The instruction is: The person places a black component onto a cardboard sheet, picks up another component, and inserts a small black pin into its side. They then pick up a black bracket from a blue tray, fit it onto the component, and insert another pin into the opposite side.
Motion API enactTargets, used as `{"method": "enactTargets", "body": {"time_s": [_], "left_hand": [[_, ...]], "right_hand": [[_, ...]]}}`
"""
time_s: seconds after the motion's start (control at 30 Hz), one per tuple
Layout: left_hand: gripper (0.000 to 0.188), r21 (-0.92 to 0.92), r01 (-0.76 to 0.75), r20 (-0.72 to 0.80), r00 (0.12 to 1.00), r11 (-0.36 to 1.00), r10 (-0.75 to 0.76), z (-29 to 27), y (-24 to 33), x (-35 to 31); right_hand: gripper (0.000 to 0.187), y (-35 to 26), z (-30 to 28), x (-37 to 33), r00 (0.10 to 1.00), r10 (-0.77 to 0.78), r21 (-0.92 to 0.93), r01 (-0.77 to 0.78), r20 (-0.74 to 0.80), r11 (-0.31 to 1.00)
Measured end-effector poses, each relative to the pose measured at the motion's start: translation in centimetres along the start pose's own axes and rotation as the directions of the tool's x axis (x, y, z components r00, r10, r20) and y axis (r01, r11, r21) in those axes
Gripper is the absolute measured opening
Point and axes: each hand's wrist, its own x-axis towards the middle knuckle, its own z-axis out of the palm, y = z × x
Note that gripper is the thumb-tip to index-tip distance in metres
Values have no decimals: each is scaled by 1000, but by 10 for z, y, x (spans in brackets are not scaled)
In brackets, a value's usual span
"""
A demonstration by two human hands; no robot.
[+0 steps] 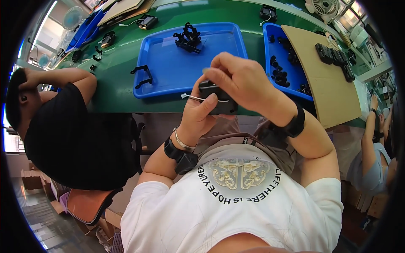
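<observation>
My left hand [195, 120] is wrapped round a black boxy device [222, 108] at the near edge of the green table. The left thumb presses on its upper face, beside a short white cable [194, 97] that sticks out to the left with a small pale connector at its end. Over the far end of the device, my right hand [249, 82] is bent, with thumb and index finger close together. Whatever may be between those fingertips is hidden or too small to name. Just beyond lies a blue tray [162, 57] with black bracket parts [188, 39] in it.
Another black bracket [143, 76] rests over the tray's left rim. On the right, a second blue tray [266, 44] holds small black parts, partly under a cardboard sheet [314, 84] bearing black devices [331, 57]. A person in black [80, 139] sits close at left; another works far right.
</observation>
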Motion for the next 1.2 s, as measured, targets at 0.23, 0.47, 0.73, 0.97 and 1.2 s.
{"method": "enactTargets", "body": {"time_s": [0.23, 0.47, 0.73, 0.97, 1.2], "left_hand": [[39, -186, 13, -29, 999, 982, -18, -2, 9, -14], [38, -87, -47, -125, 992, 995, 36, -2, 15, -32], [37, -77, -60, -98, 994, 995, 53, -8, 17, -27], [36, -93, -84, -68, 995, 992, 78, -4, 17, -18], [37, -275, -42, 84, 994, 961, 68, -2, 19, -18]], "right_hand": [[27, 69, 41, 107, 988, 72, -377, -17, 133, 926], [30, 60, 37, 86, 980, 72, -545, 43, 188, 837], [30, 40, -15, 30, 977, 92, -47, -85, 190, 995], [21, 29, -24, -25, 934, 299, 641, -353, 196, 682], [21, 37, -9, -61, 945, 320, 772, -254, 70, 582]]}}
